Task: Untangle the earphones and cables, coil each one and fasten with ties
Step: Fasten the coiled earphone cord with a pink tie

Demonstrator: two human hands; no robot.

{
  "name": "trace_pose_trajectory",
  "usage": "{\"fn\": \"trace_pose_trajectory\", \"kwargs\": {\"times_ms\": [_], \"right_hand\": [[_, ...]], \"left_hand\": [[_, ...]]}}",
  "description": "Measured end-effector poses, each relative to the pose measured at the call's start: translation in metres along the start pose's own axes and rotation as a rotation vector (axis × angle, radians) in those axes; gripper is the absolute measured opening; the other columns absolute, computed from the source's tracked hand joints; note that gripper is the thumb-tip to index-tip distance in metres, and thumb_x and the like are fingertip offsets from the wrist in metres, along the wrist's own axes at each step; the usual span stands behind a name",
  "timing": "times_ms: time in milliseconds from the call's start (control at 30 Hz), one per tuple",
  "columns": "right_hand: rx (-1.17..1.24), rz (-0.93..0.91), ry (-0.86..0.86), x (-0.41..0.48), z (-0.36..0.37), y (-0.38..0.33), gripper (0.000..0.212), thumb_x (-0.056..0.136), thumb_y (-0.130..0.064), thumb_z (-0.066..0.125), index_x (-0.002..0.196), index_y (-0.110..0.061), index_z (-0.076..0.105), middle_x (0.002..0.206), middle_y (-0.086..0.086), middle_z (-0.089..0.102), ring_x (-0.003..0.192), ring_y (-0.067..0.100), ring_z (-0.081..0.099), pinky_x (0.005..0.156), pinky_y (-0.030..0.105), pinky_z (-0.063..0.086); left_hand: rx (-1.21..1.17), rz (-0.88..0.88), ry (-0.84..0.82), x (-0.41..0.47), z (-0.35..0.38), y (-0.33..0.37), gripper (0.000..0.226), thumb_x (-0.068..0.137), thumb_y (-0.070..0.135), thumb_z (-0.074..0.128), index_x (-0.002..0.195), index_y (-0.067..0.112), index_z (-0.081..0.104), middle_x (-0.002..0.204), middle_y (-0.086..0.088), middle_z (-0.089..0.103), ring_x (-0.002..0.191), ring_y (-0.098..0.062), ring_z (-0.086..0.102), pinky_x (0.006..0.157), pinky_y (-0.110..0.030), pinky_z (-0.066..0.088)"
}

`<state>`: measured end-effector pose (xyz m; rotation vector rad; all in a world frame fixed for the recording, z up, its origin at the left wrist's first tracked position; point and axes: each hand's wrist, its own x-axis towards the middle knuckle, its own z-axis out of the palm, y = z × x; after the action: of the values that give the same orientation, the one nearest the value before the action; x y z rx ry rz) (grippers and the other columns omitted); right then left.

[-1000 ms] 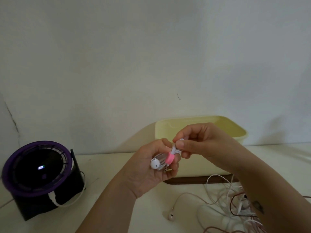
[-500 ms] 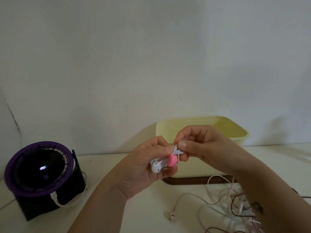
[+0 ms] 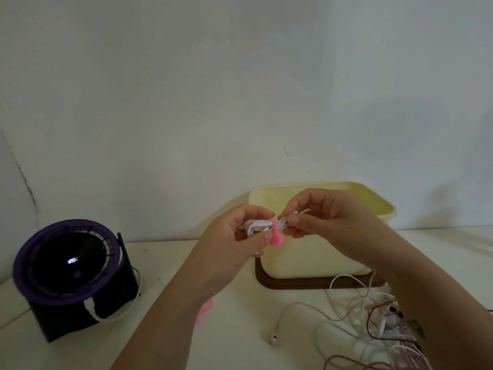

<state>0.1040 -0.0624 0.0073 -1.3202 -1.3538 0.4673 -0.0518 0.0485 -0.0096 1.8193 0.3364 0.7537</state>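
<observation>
Pinching one white earphone coil (image 3: 260, 226) in front of the bin (image 3: 314, 263), left hand (image 3: 234, 244) and right hand (image 3: 322, 217) fasten its pink tie (image 3: 276, 237) — a tangle (image 3: 373, 316) on the table remains.

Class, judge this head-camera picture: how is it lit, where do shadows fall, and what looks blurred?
Head view: dim, even light with no glare; a soft shadow lies on the wall left of the yellow tub; the fan's display is a blown-out smear; left hand, right hand and their white coil look slightly soft.
</observation>
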Motion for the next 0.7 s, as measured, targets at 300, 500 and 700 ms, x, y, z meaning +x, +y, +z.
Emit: {"fn": "trace_pose_trajectory", "kwargs": {"times_ms": [300,500,700], "right_hand": [[-0.138,-0.019,0.038,-0.003,0.008,-0.006,0.008,0.078,-0.009,0.073,0.078,-0.011,0.065,0.073,0.005,0.073,0.068,0.026,0.064,0.068,0.040,0.052],[-0.329,-0.051,0.552,0.004,-0.015,0.014,0.007,0.076,-0.015,0.076,0.075,-0.020,0.070,0.073,-0.004,0.072,0.058,0.001,0.057,0.053,0.009,0.038],[-0.684,-0.062,0.500,0.014,-0.018,0.048,0.009,0.083,-0.007,0.068,0.087,-0.013,0.072,0.088,-0.001,0.068,0.072,0.001,0.057,0.073,0.008,0.044]], "left_hand": [[0.043,0.113,0.066,0.002,0.003,-0.003,0.025,0.081,0.021,0.072,0.098,0.039,0.064,0.094,0.007,0.071,0.088,-0.011,0.068,0.080,-0.028,0.053],[0.623,0.174,0.065,0.004,0.004,-0.033,0.048,0.090,0.028,0.059,0.134,0.039,0.043,0.141,0.019,0.038,0.128,0.005,0.034,0.105,-0.017,0.028],[0.755,0.131,-0.010,0.003,0.016,-0.048,0.063,0.092,0.032,0.055,0.146,0.037,0.022,0.152,0.025,0.006,0.139,-0.006,0.024,0.112,-0.035,0.030]]}}
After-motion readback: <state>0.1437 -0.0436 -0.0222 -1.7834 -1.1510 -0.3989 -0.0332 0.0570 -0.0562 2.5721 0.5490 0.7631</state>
